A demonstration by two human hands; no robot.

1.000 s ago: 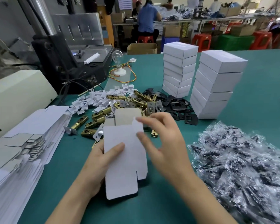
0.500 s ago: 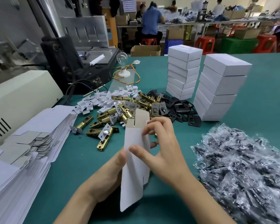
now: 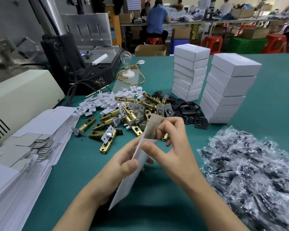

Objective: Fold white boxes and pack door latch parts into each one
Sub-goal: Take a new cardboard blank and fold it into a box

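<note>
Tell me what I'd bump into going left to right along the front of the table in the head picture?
stack of flat box blanks → left hand → half-folded white box → right hand → pile of clear parts bags

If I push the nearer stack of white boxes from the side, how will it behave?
The nearer stack would probably shear or topple: its boxes sit offset, not flush. The boxes likely slide easily, since the card looks smooth. Weight is uncertain; their contents are hidden.
</note>
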